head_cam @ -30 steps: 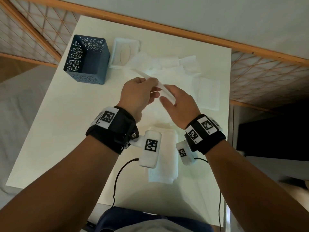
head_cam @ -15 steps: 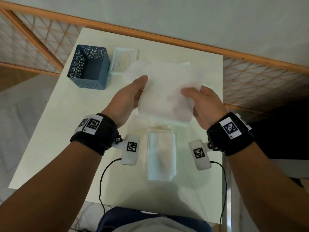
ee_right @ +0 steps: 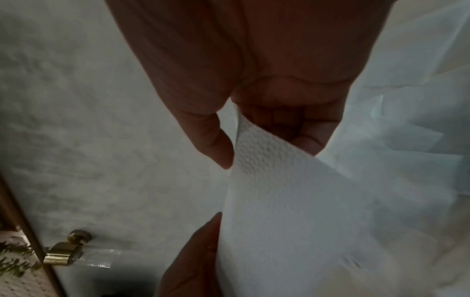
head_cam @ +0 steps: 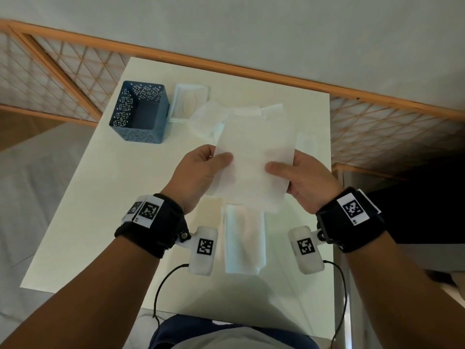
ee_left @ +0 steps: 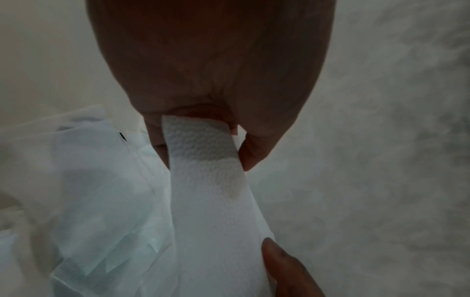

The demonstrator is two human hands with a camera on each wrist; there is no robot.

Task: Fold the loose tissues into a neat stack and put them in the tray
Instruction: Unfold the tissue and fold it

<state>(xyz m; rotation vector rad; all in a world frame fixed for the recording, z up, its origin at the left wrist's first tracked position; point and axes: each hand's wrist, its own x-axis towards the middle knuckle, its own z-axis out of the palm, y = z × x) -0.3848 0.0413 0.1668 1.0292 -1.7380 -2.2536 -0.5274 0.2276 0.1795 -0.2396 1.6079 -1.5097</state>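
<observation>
Presently one tissue (head_cam: 254,162) is held spread in mid-air at centre frame, above the counter (head_cam: 100,197). Left hand (head_cam: 198,172) and right hand (head_cam: 304,180) each pinch a side edge between thumb and fingers (ee_left: 250,154). It looks thin, limp and easily torn; edge or corner holds with light tension suit it best. A folded stack (head_cam: 244,243) lies below centre; loose tissues (head_cam: 208,117) lie toward the upper centre, beside a white tray (head_cam: 176,102) and blue basket (head_cam: 141,114).
</observation>
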